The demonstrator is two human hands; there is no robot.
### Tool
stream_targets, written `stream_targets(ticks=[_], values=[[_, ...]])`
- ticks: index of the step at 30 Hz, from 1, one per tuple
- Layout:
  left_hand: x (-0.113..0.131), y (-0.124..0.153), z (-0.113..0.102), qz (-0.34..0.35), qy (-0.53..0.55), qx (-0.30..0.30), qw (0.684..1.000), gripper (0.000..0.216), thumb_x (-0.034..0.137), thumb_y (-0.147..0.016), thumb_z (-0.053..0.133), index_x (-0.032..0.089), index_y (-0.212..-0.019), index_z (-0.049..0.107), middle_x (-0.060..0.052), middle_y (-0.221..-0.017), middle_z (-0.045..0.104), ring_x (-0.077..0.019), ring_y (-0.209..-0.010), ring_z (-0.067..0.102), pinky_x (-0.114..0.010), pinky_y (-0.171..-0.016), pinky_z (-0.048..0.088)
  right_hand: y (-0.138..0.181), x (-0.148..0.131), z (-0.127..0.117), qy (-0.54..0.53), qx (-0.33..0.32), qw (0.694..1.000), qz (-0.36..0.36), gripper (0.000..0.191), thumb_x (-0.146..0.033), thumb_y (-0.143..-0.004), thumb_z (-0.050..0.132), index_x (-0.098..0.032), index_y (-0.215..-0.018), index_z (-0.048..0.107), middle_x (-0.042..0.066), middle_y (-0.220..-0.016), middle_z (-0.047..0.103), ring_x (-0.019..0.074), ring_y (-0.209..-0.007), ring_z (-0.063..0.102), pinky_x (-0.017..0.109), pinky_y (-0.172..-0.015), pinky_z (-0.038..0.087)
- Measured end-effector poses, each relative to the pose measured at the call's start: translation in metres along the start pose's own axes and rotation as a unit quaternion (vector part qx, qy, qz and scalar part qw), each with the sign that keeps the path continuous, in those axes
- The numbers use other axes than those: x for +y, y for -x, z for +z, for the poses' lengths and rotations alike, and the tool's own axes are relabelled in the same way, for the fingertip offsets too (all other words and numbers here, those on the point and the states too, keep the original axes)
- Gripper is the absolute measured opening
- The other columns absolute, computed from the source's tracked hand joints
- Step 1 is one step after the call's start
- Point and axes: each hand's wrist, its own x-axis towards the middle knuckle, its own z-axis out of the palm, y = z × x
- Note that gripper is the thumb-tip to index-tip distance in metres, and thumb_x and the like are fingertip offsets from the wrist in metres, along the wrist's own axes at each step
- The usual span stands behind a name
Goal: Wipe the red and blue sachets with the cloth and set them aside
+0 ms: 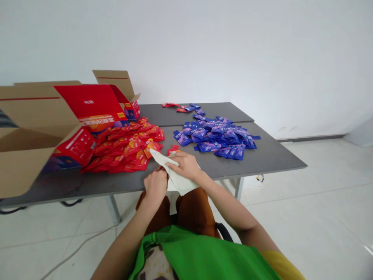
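A pale wiping cloth [183, 183] hangs from my right hand [186, 165], whose fingers are closed on it near the table's front edge. My left hand [155, 182] is curled into a fist right beside the cloth; a dark reddish sliver shows at its fingers, but what it holds is hidden. A red sachet [173, 149] lies just beyond the hands. To the left spreads a heap of red sachets [128, 146], and to the right a heap of blue-purple sachets [218, 134].
Open red cartons [93, 105] with raised brown flaps stand at the left of the grey table [279, 157]. A few red sachets [171, 105] and blue sachets [194, 105] lie at the back. A white wall [233, 50] rises behind; a cable [84, 242] runs along the floor.
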Motion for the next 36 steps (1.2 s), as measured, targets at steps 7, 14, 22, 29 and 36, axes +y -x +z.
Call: stream_targets(ticks=[7,14,22,29,36], values=[[0.01,-0.006,-0.006,0.035,-0.013,-0.024,0.999,0.047,0.02,-0.096,0.026,0.017,-0.103,0.073,-0.016,-0.106,0.07,-0.0283,-0.094,0.068,-0.037,-0.078,0.051,-0.039,0.019,0.024,0.126,-0.108,0.979,0.119,0.053,-0.058,-0.098,0.036,-0.019,-0.102,0.072,0.012,-0.106,0.067,0.0233,-0.096,0.061,0.029,-0.077,0.042],[0.008,-0.009,-0.012,0.019,-0.023,-0.039,0.999,0.047,0.024,-0.097,0.028,0.022,-0.105,0.074,-0.016,-0.093,0.072,-0.0274,-0.091,0.069,-0.037,-0.08,0.049,-0.04,0.033,0.014,0.14,-0.136,0.98,0.039,0.048,-0.055,-0.098,0.042,-0.017,-0.099,0.072,0.012,-0.104,0.065,0.0221,-0.097,0.059,0.029,-0.083,0.041],[0.015,0.002,0.022,-0.057,0.047,0.116,0.99,0.043,0.026,-0.097,0.031,0.027,-0.106,0.073,-0.014,-0.1,0.072,-0.0265,-0.096,0.067,-0.033,-0.075,0.047,-0.016,0.035,0.018,0.108,-0.13,0.985,0.023,0.053,-0.061,-0.096,0.041,-0.019,-0.097,0.072,0.008,-0.103,0.066,0.0197,-0.094,0.06,0.027,-0.084,0.041],[0.02,0.005,0.022,-0.098,0.052,0.126,0.986,0.052,0.029,-0.099,0.023,0.018,-0.104,0.074,-0.018,-0.09,0.071,-0.0287,-0.091,0.068,-0.036,-0.073,0.048,-0.041,0.038,0.021,0.153,-0.112,0.967,0.171,0.062,-0.063,-0.098,0.029,-0.018,-0.112,0.069,0.013,-0.11,0.066,0.0229,-0.099,0.062,0.028,-0.082,0.042],[0.021,0.011,0.018,-0.065,0.048,0.116,0.99,0.045,0.023,-0.096,0.03,0.017,-0.101,0.074,-0.019,-0.089,0.071,-0.0288,-0.089,0.069,-0.036,-0.072,0.05,-0.011,0.028,0.01,0.124,-0.143,0.982,-0.004,0.048,-0.057,-0.095,0.047,-0.017,-0.095,0.073,0.009,-0.103,0.068,0.0177,-0.094,0.062,0.023,-0.084,0.041]])
